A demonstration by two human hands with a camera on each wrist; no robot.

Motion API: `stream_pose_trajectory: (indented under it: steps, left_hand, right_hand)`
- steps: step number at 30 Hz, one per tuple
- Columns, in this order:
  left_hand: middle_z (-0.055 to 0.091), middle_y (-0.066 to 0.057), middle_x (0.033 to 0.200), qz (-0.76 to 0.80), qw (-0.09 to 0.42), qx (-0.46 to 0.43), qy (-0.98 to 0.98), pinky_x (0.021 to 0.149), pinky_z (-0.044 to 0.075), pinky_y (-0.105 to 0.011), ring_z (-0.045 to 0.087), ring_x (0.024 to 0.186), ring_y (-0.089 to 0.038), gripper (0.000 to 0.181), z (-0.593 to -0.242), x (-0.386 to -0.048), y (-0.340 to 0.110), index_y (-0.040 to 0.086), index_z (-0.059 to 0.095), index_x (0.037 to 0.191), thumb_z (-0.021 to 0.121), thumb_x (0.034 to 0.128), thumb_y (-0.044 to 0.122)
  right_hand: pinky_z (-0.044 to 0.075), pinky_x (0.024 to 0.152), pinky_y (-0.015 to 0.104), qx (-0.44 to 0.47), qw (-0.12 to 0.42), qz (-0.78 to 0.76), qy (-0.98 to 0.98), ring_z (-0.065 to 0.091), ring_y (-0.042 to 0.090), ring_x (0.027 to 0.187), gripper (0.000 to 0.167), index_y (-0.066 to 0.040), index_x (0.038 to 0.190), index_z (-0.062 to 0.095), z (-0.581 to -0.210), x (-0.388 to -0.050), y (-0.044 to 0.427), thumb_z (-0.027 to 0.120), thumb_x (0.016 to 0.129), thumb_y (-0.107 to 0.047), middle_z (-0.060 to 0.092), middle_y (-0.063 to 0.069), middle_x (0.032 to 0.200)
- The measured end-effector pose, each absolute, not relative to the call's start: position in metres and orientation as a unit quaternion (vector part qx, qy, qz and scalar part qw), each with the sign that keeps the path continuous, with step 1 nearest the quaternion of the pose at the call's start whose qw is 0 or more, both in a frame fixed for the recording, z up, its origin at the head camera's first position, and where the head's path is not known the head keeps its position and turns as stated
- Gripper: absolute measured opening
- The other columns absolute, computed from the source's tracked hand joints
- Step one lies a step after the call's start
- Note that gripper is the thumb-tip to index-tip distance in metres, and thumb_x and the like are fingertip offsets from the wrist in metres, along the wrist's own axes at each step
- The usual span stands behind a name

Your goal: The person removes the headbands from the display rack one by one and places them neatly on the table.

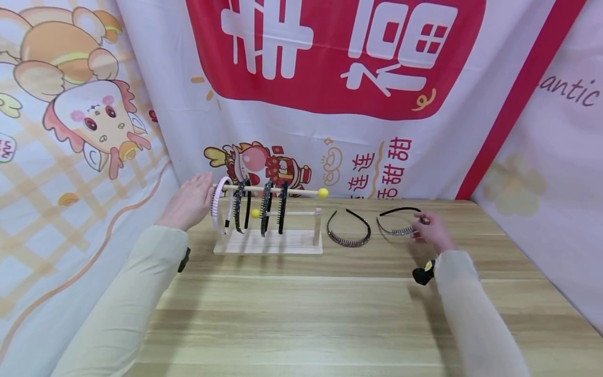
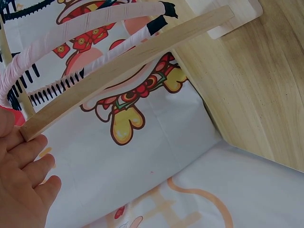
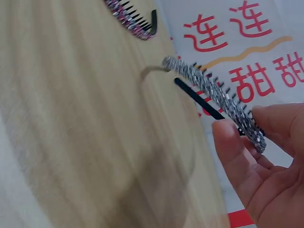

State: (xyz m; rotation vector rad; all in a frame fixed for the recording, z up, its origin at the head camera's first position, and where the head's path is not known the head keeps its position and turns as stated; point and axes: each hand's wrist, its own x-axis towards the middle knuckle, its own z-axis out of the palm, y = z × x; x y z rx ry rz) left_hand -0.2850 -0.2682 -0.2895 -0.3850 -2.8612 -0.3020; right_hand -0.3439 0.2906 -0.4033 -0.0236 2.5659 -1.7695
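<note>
My left hand (image 1: pixel 188 202) touches the left end of a wooden headband stand (image 1: pixel 301 248), its fingers against the top of the post (image 2: pixel 130 72). A pink wrapped headband (image 1: pixel 215 207) hangs on the upper rod beside that hand. Further along hang dark toothed headbands: a sparkly one (image 1: pixel 238 207), a greyish one (image 1: pixel 266 207) and a black one (image 1: pixel 282 207). At the right, my right hand (image 1: pixel 432 232) pinches one end of a silver glittery headband (image 3: pixel 209 88) between thumb and fingers. In the right wrist view, this headband is raised, casting a shadow on the table.
A pink-and-dark glittery headband (image 1: pixel 348 242) lies on the wooden table (image 1: pixel 301 309) between the stand and my right hand. Yellow balls cap the rods, one at the upper right end (image 1: pixel 323 192). Printed cloth (image 1: pixel 292 120) hangs behind and at both sides.
</note>
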Motion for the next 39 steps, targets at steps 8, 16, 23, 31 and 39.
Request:
stream_pose_trajectory:
  steps: [8, 16, 23, 31, 39]
  left_hand:
    - [0.021, -0.031, 0.142, -0.101, 0.114, -0.13, -0.98, 0.109, 0.008, -0.052, 0.016, 0.132, -0.044, 0.051, -0.289, -0.285, -0.269, -0.012, 0.015, 0.14, 0.024, 0.1016, 0.02]
    - [0.023, -0.031, 0.142, -0.1, 0.118, -0.13, -0.979, 0.109, 0.008, -0.053, 0.017, 0.132, -0.044, 0.05, -0.29, -0.283, -0.268, -0.012, 0.017, 0.14, 0.025, 0.1013, 0.019]
    - [0.022, -0.032, 0.142, -0.102, 0.117, -0.127, -0.98, 0.109, 0.007, -0.052, 0.016, 0.132, -0.045, 0.05, -0.288, -0.282, -0.267, -0.012, 0.016, 0.141, 0.025, 0.1012, 0.019]
    - [0.021, -0.031, 0.143, -0.099, 0.114, -0.125, -0.981, 0.109, 0.007, -0.052, 0.015, 0.133, -0.044, 0.051, -0.288, -0.282, -0.267, -0.011, 0.016, 0.141, 0.026, 0.1008, 0.019]
    - [0.02, -0.031, 0.143, -0.097, 0.11, -0.126, -0.981, 0.109, 0.006, -0.052, 0.014, 0.133, -0.044, 0.051, -0.287, -0.282, -0.266, -0.011, 0.015, 0.141, 0.025, 0.1009, 0.019]
  right_hand:
    - [0.054, 0.052, 0.031, -0.041, 0.021, -0.479, 0.877, 0.06, 0.021, 0.057, 0.028, 0.012, 0.114, 0.046, -0.422, -0.343, 0.294, 0.051, 0.095, -0.008, 0.058, 0.021, 0.076]
    - [0.053, 0.047, 0.029, -0.049, 0.094, -0.475, 0.873, 0.056, 0.015, 0.051, 0.019, 0.013, 0.099, 0.047, -0.426, -0.34, 0.286, 0.047, 0.096, -0.006, 0.057, 0.012, 0.066]
    - [0.051, 0.047, 0.027, -0.02, 0.131, -0.475, 0.87, 0.055, 0.016, 0.052, 0.018, 0.009, 0.099, 0.048, -0.428, -0.338, 0.28, 0.045, 0.098, -0.009, 0.057, 0.012, 0.068]
    - [0.052, 0.049, 0.028, -0.016, 0.137, -0.49, 0.861, 0.055, 0.015, 0.052, 0.016, 0.009, 0.097, 0.047, -0.436, -0.339, 0.282, 0.045, 0.097, -0.007, 0.055, 0.01, 0.066]
    - [0.052, 0.048, 0.027, -0.018, 0.141, -0.492, 0.859, 0.055, 0.014, 0.052, 0.016, 0.009, 0.098, 0.047, -0.438, -0.338, 0.283, 0.045, 0.097, -0.006, 0.055, 0.009, 0.066]
